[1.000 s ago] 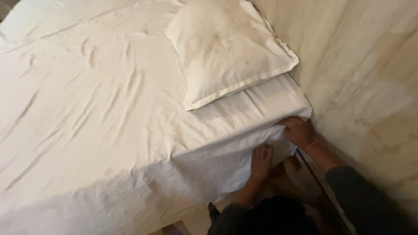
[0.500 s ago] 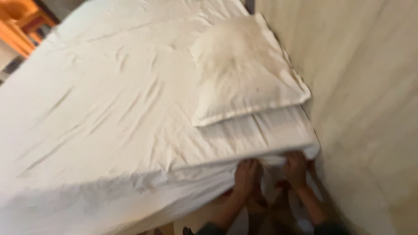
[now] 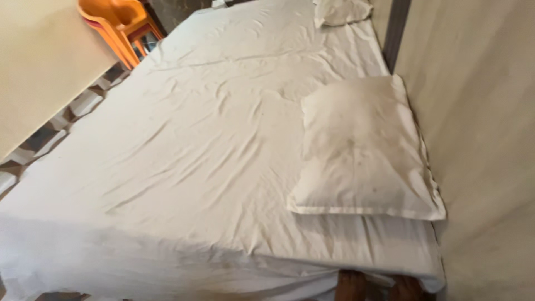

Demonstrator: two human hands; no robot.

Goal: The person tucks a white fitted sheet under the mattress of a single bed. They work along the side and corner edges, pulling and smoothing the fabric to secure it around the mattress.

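Since only the backs of the left hand (image 3: 351,285) and right hand (image 3: 405,287) show under the white sheet's (image 3: 223,167) hanging edge, their grip cannot be told, and a hard tug could wrinkle it or shift the pillow (image 3: 362,150) just beyond them.

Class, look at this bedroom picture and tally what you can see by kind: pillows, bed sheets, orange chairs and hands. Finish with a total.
Pillows: 2, a near pillow and a far pillow
White bed sheet: 1
Orange chair: 1
Hands: 2, left hand and right hand, at the sheet's bottom edge
Total: 6
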